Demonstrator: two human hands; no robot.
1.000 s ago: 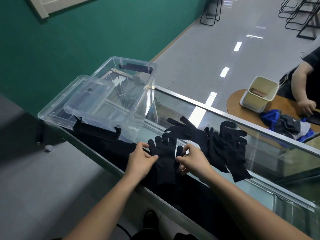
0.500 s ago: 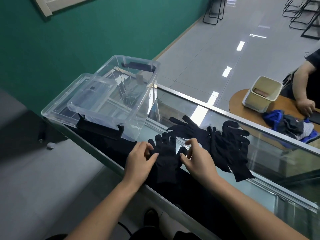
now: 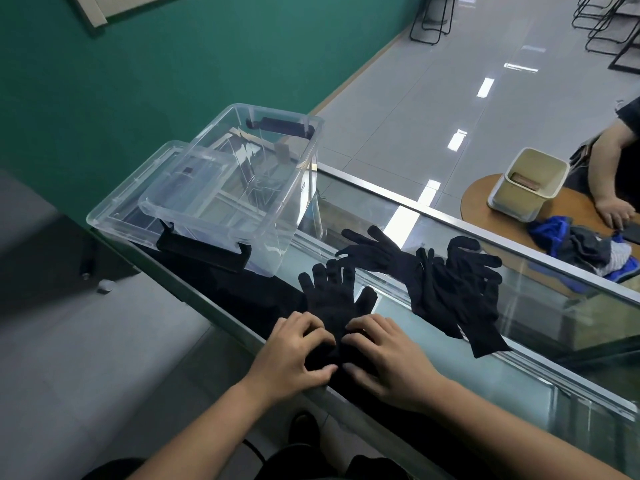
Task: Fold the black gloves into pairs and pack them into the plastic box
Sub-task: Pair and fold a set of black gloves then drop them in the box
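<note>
At near edge of glass-topped counter (image 3: 485,375): black knit glove (image 3: 337,299) flat, long axis pointing away, fingertips toward clear plastic box (image 3: 277,202). Cuff pinched by left hand (image 3: 294,355), right hand (image 3: 388,362); left nearer box.

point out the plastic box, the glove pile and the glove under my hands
plastic box (image 3: 292,216), head view, clear side wall
glove pile (image 3: 446,289), head view, middle of the heap
glove (image 3: 332,299), head view, its palm
</note>
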